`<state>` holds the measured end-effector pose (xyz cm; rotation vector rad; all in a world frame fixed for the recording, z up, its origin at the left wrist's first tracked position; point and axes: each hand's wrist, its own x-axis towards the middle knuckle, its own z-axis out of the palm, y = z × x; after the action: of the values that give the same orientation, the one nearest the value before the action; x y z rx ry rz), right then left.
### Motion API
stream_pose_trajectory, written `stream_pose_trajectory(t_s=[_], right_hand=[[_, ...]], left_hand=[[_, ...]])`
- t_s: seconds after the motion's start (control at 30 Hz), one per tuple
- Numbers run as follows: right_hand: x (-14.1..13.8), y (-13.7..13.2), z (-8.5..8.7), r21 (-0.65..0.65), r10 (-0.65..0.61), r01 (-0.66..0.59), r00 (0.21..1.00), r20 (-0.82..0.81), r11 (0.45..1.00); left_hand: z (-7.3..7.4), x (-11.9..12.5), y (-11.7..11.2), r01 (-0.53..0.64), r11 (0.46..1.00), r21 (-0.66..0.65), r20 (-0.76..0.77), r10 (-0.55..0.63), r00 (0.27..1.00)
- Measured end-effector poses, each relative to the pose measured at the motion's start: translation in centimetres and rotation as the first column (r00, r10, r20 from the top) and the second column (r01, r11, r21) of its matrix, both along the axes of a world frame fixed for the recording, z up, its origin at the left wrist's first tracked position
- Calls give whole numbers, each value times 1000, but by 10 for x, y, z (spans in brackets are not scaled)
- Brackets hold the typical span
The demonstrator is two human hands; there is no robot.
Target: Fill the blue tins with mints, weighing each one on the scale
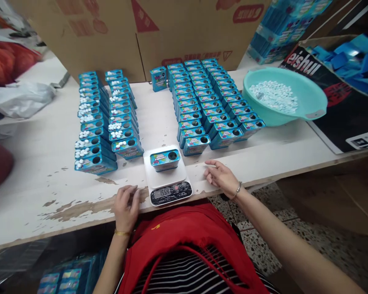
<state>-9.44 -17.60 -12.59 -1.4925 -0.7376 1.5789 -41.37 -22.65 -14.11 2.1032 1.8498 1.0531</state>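
Note:
A white digital scale (185, 177) with lit digits sits near the table's front edge. On its platform stands one blue candy tin (164, 159), its round opening showing on top. My left hand (127, 208) rests on the table edge left of the scale, fingers loosely bent, thumb apart, holding nothing. To the right of the scale, my right hand (220, 176) hovers over or lies on the table edge with the index finger stretched out and nothing in it. Neither hand touches the tin. The nearest blue tin in the right-hand rows (196, 145) stands just beyond the scale.
On the left, rows of blue tins (127, 151) carry small white candies on their lids. A turquoise basin (309, 98) of white candies (274, 96) stands at right, beside a black-printed box (322, 110) of blue pieces. Large cardboard cartons (184, 36) line the back.

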Motion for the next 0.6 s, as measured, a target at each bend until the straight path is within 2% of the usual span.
stream_pose_trajectory(t_s=[0.07, 0.13, 0.23, 0.3, 0.37, 0.43, 0.47, 0.53, 0.6], right_hand=[[-2, -4, -12, 68, 15, -22, 995, 103, 997], [-4, -8, -21, 169, 3, -44, 972, 233, 985], [-8, -14, -26, 330, -55, -123, 875, 481, 936], [-12, -17, -28, 406, -89, -214, 788, 610, 888], [-15, -19, -32, 485, -134, -285, 737, 662, 827], [-18, -21, -38, 571, -207, -337, 699, 684, 749], [-19, -21, -42, 598, -245, -350, 678, 693, 722], [-22, -23, -51, 653, -325, -385, 636, 700, 653], [-25, -24, -63, 688, -393, -417, 596, 701, 594]], left_hand=[[19, 4, 7, 15, 1000, 15, 54, -16, 998], [44, 12, 21, 71, 996, 58, 38, -73, 997], [81, 30, 48, 231, 972, 52, -138, -222, 965], [101, 41, 70, 356, 934, -39, -311, -350, 884], [113, 48, 95, 456, 875, -163, -429, -479, 766], [121, 49, 128, 494, 839, -226, -481, -537, 692], [124, 48, 149, 486, 844, -225, -497, -529, 688], [129, 45, 199, 396, 899, -185, -532, -431, 729], [129, 44, 258, 256, 952, -169, -569, -306, 763]])
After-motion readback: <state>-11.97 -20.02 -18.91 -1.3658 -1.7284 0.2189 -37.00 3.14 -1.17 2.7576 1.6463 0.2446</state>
